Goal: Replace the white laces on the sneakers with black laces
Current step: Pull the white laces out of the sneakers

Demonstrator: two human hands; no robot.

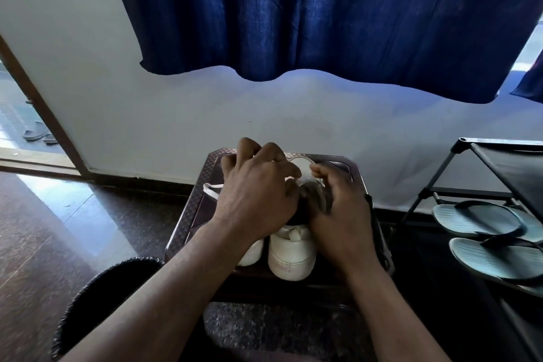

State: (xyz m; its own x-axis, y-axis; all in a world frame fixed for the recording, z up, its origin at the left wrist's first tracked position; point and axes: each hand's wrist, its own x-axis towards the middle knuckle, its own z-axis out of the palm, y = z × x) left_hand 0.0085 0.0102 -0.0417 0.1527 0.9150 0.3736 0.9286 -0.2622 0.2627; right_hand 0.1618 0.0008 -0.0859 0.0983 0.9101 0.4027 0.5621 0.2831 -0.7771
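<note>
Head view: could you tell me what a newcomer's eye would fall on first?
The deep blue curtain fills the top. Below it, at centre, the left hand and right hand crowd over white sneakers on a dark stool; pale sandals sit on the rack at right.

dark blue curtain (323, 15) hangs over white wall (176, 114). glossy dark stone floor (44, 229), daylight glare at left by open doorway w/ brown door frame (41, 103). black shoe rack (499, 161) at right w/ pale flip-flops (482, 223).
</note>
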